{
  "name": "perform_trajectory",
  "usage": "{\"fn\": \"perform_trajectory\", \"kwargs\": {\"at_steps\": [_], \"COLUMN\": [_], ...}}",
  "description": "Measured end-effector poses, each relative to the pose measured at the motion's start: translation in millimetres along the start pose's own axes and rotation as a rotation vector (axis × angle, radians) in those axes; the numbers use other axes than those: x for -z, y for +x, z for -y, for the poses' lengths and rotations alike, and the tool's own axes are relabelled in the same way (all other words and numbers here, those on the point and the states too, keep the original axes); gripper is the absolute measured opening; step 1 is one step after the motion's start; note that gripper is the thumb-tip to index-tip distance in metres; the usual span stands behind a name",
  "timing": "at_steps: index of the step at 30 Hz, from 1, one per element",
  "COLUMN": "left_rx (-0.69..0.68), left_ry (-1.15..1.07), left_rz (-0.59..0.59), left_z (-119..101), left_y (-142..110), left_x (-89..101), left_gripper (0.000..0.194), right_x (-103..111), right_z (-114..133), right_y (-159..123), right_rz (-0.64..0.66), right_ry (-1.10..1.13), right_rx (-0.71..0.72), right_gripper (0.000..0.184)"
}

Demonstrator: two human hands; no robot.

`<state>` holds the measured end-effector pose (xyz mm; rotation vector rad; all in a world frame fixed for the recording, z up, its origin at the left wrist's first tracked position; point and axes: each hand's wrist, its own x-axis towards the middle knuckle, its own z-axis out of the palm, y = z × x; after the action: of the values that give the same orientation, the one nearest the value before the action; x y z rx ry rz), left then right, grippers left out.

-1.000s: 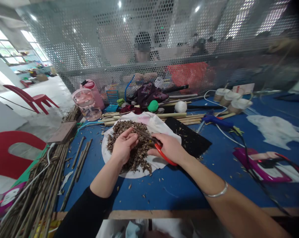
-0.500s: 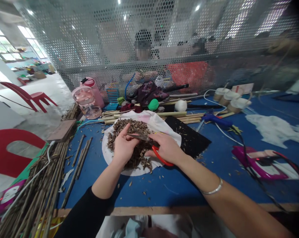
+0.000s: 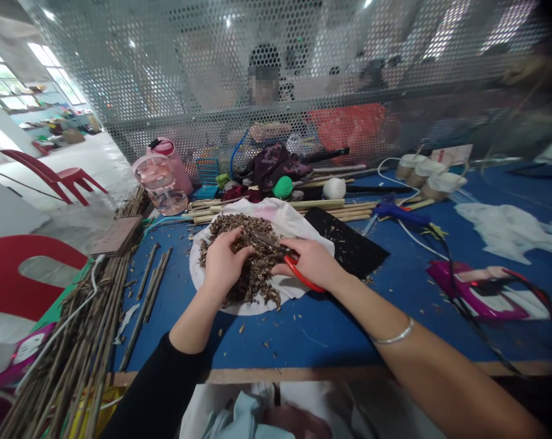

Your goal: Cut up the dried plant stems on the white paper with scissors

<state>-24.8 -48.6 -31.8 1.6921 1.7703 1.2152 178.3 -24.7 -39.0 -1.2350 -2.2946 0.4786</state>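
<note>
A perforated metal screen [image 3: 179, 79] spans the back, with a person [image 3: 264, 85] dimly visible through its holes. Before it lies a blue worktop [image 3: 408, 274]. At the left edge is a long bundle of thin brown sticks [image 3: 88, 323], and beyond it are 2 red chairs [image 3: 24, 274]. Near the middle of the worktop, a white cloth [image 3: 301, 225] carries a heap of dry, brown, shredded plant matter [image 3: 261, 274] (small flakes of it dot the blue surface nearby). A black sheet [image 3: 349, 244] lies to the right of the heap, partly beside the cloth.

The person's 2 bare hands are over the heap, apart from each other. The right hand [image 3: 316, 263] is closed around red-handled scissors [image 3: 305, 277], whose blades point left across the heap towards the left hand [image 3: 224, 262]. The left hand's thumb and forefinger stand apart; whether a scrap lies in its fingers cannot be told.

Behind the cloth are pale sticks [image 3: 340, 207] and 2 balls, 1 white [image 3: 334, 188] and 1 green [image 3: 283, 188]. A silver bracelet [image 3: 397, 334] circles the right wrist.
</note>
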Motion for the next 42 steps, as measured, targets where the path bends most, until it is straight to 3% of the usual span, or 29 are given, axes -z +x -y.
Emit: {"fn": "perform_trajectory", "kwargs": {"at_steps": [2, 4, 6, 8, 10, 13, 17, 19, 24, 28, 33, 42], "left_rx": [-0.162, -0.263, -0.302, -0.310, -0.321, -0.325, -0.291, -0.172, 0.382, 0.542, 0.597, 0.551], "left_ry": [0.195, 0.326, 0.451, 0.564, 0.627, 0.618, 0.363, 0.138, -0.597, -0.970, -1.129, -1.155], "left_rz": [0.128, 0.364, 0.534, 0.570, 0.554, 0.530, 0.419, 0.291, 0.087, 0.013, 0.044, 0.075], "left_z": [-4.5, -9.3, -12.9, -14.3, -13.8, -11.3, -5.9, -2.3, 4.1, 0.7, -7.2, -6.3], "left_y": [-1.7, -5.6, -10.7, -14.9, -16.7, -15.1, -9.1, -5.9, 1.8, 4.1, -0.1, -3.1], "left_x": [8.7, 14.6, 16.0, 13.4, 9.1, 3.3, -1.6, -4.2, -9.2, -8.8, -10.9, -11.3], "left_gripper": [0.026, 0.014, 0.014, 0.024, 0.029, 0.020, 0.018, 0.020, 0.022, 0.013, 0.009, 0.016], "right_x": [5.9, 11.7, 16.7, 20.4, 22.5, 23.1, 20.6, 18.7, 13.0, 8.6, -1.2, -7.5], "right_z": [-0.8, -2.5, -5.2, -8.1, -10.2, -10.5, -8.2, -7.1, -5.3, -3.0, -0.8, -3.9], "right_y": [-0.1, -0.2, -0.1, 0.2, 0.4, 0.3, -0.6, -0.8, 0.2, 0.2, -0.7, 0.4], "right_rz": [-0.032, -0.075, -0.111, -0.137, -0.155, -0.153, -0.147, -0.135, -0.081, -0.005, 0.061, 0.068], "right_ry": [0.004, 0.022, 0.039, 0.046, 0.037, 0.030, 0.033, 0.038, 0.033, 0.042, 0.005, 0.033], "right_rx": [-0.012, -0.025, -0.036, -0.042, -0.045, -0.039, -0.045, -0.047, -0.070, -0.058, 0.063, 0.088], "right_gripper": [0.055, 0.055, 0.055, 0.054, 0.052, 0.049, 0.050, 0.051, 0.051, 0.051, 0.065, 0.066]}}
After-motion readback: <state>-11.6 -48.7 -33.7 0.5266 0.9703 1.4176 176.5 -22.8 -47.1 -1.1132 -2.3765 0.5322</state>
